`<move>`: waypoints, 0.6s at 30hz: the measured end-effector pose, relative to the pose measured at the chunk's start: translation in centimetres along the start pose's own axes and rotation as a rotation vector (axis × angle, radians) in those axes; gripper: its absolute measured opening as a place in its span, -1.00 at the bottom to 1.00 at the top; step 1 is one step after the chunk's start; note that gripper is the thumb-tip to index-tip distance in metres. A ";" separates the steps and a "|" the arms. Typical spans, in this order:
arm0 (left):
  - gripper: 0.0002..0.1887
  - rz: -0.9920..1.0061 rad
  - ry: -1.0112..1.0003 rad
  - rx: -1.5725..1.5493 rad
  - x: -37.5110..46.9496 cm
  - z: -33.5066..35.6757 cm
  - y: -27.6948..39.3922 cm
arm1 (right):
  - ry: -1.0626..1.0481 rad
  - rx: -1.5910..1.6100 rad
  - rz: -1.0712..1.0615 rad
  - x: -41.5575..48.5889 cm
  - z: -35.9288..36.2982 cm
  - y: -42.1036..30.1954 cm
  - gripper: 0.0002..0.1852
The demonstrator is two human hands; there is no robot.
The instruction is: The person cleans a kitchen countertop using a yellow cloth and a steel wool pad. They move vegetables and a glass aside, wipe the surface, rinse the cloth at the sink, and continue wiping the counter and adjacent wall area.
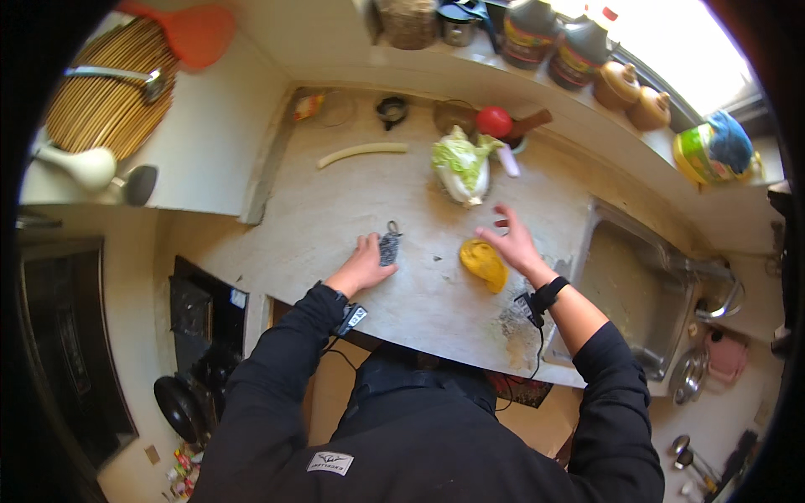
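My left hand (365, 265) is on the counter with its fingers and thumb around the near side of a grey mesh scrubber (390, 249), which has a small hanging loop at its far end. My right hand (517, 242) hovers with fingers apart and nothing between them, just beside and above a yellow cloth-like wad (483, 264). Beyond it stands a napa cabbage (464, 166), its leafy end pointing away from me. A pale curved strip or tube (363, 153) lies farther back on the left.
A stainless steel sink (629, 289) is set in the counter (352, 201) on the right. At the back are a small black cup (392, 110), a red ball-shaped item (494, 121) and a brown handle (531, 122). Large dark bottles (575, 56) line the window shelf.
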State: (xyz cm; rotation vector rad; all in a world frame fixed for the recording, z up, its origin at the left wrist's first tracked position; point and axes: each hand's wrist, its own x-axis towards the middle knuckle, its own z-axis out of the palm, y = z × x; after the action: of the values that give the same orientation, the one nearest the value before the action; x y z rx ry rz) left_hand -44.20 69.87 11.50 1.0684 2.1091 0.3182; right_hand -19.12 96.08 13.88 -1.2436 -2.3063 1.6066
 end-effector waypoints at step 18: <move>-0.21 0.090 0.047 -0.037 -1.9 -0.3 -0.2 | 0.113 0.634 0.262 9.1 4.7 -5.2 0.07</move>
State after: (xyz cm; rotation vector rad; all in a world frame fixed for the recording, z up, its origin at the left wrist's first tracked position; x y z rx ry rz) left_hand -43.76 68.31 12.59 1.1462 2.0914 0.4283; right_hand -30.42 97.74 12.64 -1.4366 -1.4190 2.0494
